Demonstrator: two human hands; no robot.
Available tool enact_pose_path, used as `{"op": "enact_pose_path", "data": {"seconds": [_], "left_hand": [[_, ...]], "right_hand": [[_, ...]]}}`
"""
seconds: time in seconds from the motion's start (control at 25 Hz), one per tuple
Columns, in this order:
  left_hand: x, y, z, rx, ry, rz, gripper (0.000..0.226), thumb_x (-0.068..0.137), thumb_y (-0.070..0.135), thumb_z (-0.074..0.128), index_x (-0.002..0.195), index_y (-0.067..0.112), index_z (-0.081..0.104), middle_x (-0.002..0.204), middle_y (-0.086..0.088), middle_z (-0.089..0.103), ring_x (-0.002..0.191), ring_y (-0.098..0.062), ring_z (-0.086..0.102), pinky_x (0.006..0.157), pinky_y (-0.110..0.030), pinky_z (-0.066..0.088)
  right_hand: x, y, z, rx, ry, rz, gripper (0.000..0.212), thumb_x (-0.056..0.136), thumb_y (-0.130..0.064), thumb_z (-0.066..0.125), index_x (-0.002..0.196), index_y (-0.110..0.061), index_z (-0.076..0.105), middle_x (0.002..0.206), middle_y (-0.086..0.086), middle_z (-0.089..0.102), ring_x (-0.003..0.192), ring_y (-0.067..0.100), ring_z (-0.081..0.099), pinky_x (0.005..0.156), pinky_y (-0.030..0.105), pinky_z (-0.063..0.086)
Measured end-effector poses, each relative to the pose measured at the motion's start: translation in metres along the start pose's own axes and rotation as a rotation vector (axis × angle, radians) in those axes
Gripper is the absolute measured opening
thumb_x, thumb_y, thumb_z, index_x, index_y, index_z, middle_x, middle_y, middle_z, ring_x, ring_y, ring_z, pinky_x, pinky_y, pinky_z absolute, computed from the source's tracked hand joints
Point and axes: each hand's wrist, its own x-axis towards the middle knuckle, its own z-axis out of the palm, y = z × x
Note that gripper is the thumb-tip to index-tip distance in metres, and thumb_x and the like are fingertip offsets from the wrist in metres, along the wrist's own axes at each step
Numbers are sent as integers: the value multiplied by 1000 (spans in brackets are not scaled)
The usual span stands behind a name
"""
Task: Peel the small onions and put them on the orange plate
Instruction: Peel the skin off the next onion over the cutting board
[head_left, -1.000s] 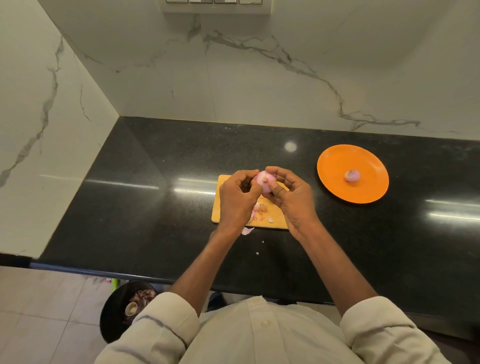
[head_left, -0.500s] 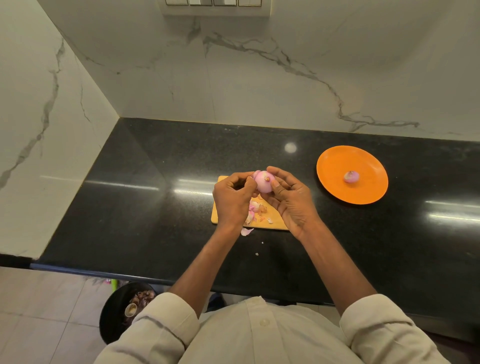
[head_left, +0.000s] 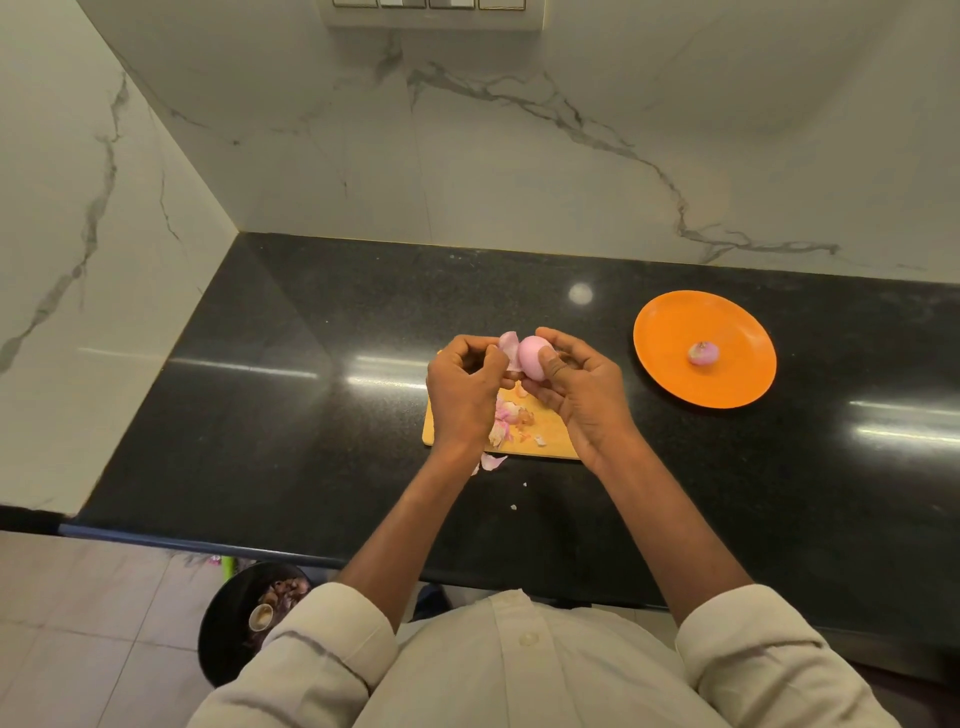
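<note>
The small onion (head_left: 532, 357) is pale pink, smooth and glossy — an egg-shaped bulb held above the far edge of the wooden cutting board (head_left: 556, 441). The right hand (head_left: 582, 389) grips it between thumb and curled fingers, while the left hand (head_left: 465, 387) pinches a thin, papery flap of skin (head_left: 509, 345) standing off its left side. Curled pink peelings (head_left: 506, 418) litter the board. Toward the counter's (head_left: 311, 415) right edge, a round orange plate (head_left: 670, 332) holds one peeled onion (head_left: 703, 353) — the counter itself is polished, speckled black stone.
</note>
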Motion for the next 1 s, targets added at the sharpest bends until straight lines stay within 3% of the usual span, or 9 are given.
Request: {"op": "enact_pose_path", "data": {"seconds": [0.12, 0.28, 0.36, 0.56, 0.68, 0.8, 1.0], "left_hand": [[4, -1, -3, -111, -58, -106, 20, 105, 22, 68, 109, 3, 71, 99, -18, 77, 74, -24, 76, 70, -34, 65], [-1, -6, -1, -26, -174, -81, 27, 101, 26, 74, 122, 9, 74, 107, -6, 80, 87, -24, 80, 81, -37, 67], [0, -9, -1, 34, -154, -62, 23, 101, 23, 75, 119, 9, 76, 102, -6, 81, 87, -23, 80, 85, -42, 68], [1, -15, -9, -37, -118, -109, 14, 100, 20, 76, 107, 8, 79, 99, -8, 81, 99, -31, 79, 93, -56, 64], [-1, -14, -8, 23, -144, -46, 16, 100, 23, 76, 110, 10, 78, 101, -5, 81, 99, -24, 79, 93, -48, 65], [2, -11, -11, 50, -212, 39, 21, 97, 16, 80, 116, 8, 77, 106, -5, 81, 100, -21, 79, 90, -38, 66], [8, -14, -14, 100, -215, 46, 10, 96, 12, 80, 103, 5, 77, 92, -9, 80, 86, -23, 79, 80, -38, 66]], "right_hand": [[2, 2, -4, 31, -33, 38, 30, 103, -8, 64, 132, -12, 70, 129, 9, 71, 117, 30, 73, 86, 35, 64], [-2, -1, 0, -74, -38, -25, 32, 104, 0, 58, 130, -15, 72, 122, 4, 71, 103, 17, 76, 81, 30, 63], [-4, -2, 1, -101, -40, -57, 34, 105, 3, 55, 125, -17, 74, 118, 0, 72, 98, 13, 77, 77, 27, 62], [-3, 0, -5, 34, -114, 31, 28, 109, -6, 53, 126, -13, 74, 130, 9, 69, 113, 27, 73, 89, 35, 64], [-7, -2, -2, 36, -118, -9, 27, 102, -8, 64, 128, -11, 71, 116, 6, 76, 107, 24, 77, 84, 33, 65], [-6, -4, -3, 4, -115, -46, 27, 100, -5, 66, 125, -13, 73, 114, 5, 78, 107, 22, 77, 82, 28, 63], [-3, 2, -6, 30, -88, -11, 28, 100, -7, 66, 127, -13, 73, 116, 2, 78, 113, 22, 75, 88, 33, 63]]}}
